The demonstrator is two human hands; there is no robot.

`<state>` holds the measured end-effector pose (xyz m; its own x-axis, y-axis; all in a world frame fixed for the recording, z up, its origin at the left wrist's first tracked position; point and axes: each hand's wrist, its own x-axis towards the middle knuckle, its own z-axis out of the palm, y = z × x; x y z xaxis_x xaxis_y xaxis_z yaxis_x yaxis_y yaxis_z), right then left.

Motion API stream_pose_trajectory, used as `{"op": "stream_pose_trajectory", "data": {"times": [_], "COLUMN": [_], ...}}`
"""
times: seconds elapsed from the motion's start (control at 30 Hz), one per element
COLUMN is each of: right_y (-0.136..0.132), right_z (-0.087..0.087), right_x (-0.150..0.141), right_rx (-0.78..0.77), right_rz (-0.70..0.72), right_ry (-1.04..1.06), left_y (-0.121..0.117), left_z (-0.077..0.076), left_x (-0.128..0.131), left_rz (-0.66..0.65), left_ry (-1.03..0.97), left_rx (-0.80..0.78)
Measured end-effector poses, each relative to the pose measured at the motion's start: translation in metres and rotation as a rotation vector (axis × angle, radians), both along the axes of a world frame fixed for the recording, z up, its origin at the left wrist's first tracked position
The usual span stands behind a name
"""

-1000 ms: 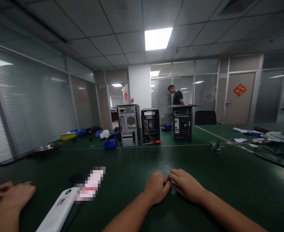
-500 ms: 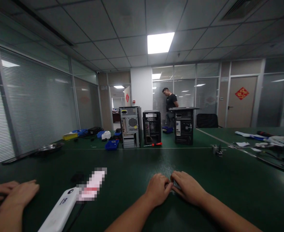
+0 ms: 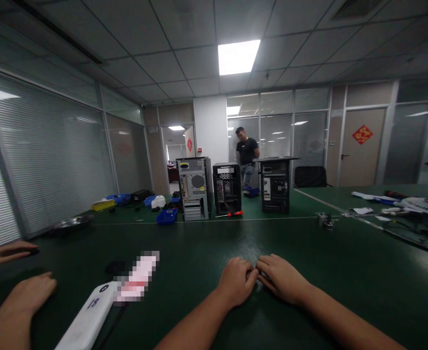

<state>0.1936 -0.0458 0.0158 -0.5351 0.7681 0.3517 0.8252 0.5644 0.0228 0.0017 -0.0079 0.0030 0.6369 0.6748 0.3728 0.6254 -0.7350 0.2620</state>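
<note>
My left hand (image 3: 236,281) rests on the green table (image 3: 184,311) with curled fingers, its thumb pointing at my right hand. My right hand (image 3: 280,277) lies beside it, fingers bent and pressed together, so the fingertips of both hands meet. Whatever may be between the fingers is hidden. To the left of my left hand lie a white flat device (image 3: 90,313) marked 18 and a blurred-out pink strip (image 3: 139,279). Beyond my hands stand three computer cases: a grey one (image 3: 193,189), a small black one (image 3: 227,189) and a black one (image 3: 275,189) with a panel on top.
Another person's two hands, one farther (image 3: 8,255) and one nearer (image 3: 27,296), are at the left. A red screwdriver (image 3: 234,214), a blue tray (image 3: 166,216), a metal bowl (image 3: 71,222) and metal parts (image 3: 325,220) lie farther back. A person (image 3: 247,153) stands behind the cases.
At the left, the other person's hands have come apart, the farther one moving away across the table. The standing person has shifted slightly left in view. My hands stay together.
</note>
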Motion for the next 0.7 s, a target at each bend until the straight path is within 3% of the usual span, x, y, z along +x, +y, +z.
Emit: {"op": "stream_pose_trajectory", "data": {"times": [0.33,0.7], "right_y": [-0.0017,-0.0043], "right_z": [-0.0012,0.005], "right_x": [0.0002,-0.0038], "right_rx": [-0.04,-0.124], "right_rz": [-0.039,0.011], "right_ry": [-0.016,0.028], "left_y": [0.0028,0.0082], "left_z": [-0.003,-0.0077], "left_x": [0.0011,0.0011], "left_rz": [-0.034,-0.103], "left_ry": [-0.007,0.003], "left_rx": [0.027,-0.001]}}
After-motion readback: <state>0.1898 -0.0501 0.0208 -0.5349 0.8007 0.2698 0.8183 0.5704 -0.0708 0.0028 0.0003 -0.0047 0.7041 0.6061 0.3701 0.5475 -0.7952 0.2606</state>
